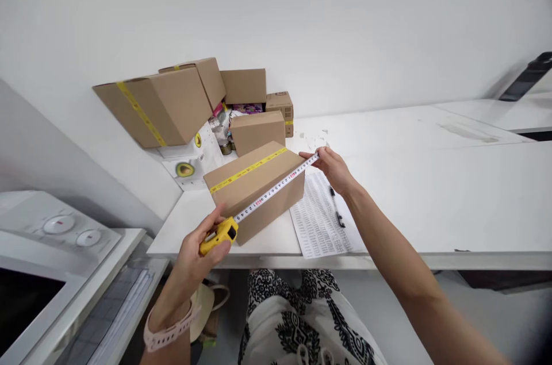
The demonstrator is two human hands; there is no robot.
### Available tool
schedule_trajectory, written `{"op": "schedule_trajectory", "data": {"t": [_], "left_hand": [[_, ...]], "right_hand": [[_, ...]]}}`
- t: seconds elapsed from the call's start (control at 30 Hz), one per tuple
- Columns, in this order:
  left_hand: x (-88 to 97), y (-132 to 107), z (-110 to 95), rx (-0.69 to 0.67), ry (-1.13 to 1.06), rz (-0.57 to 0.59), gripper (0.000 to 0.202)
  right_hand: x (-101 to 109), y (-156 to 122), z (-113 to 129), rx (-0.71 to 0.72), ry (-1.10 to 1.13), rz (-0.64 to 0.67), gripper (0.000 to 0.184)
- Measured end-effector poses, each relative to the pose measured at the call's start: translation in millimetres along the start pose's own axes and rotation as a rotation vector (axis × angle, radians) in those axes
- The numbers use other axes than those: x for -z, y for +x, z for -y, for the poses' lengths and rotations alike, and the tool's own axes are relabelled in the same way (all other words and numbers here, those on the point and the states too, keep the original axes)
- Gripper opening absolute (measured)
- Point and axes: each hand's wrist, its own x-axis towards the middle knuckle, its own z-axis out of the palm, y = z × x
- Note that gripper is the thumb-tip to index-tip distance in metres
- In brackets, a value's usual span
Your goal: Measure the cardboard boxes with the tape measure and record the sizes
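A yellow tape measure (pixel 221 235) is gripped in my left hand (pixel 196 253) at the near left corner of a closed cardboard box (pixel 254 172). Its white blade (pixel 276 188) runs out along the box's long top edge. My right hand (pixel 332 168) pinches the blade's free end, just past the box's right corner. Yellow tape seals the box's top seam. Under my right forearm lies a printed sheet (pixel 321 221) with rows of text, and a black pen (pixel 336 207) rests on it.
More cardboard boxes (pixel 164 103) are stacked at the back left, on a white box with avocado pictures (pixel 194 161). An open carton (pixel 244 86) holds packets and cans. A white microwave-like appliance (pixel 56 227) stands at the left. A black object (pixel 526 76) is at the far right.
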Motion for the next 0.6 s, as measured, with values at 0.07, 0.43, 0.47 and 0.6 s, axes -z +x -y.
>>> {"op": "schedule_trajectory", "data": {"t": [0.07, 0.43, 0.47, 0.6], "left_hand": [[-0.5, -3, 2, -0.001, 0.022, -0.001, 0.082], [30.9, 8, 54, 0.073, 0.108, 0.106, 0.082], [29.4, 12, 57, 0.07, 0.116, 0.118, 0.077], [29.3, 20, 55, 0.013, 0.099, 0.091, 0.057]], "right_hand": [[-1, -8, -1, 0.01, -0.021, -0.006, 0.049], [26, -35, -70, -0.103, -0.061, -0.103, 0.052], [21, -34, -76, -0.116, -0.063, -0.116, 0.056], [-1, -30, -77, -0.078, -0.172, -0.179, 0.059]]}}
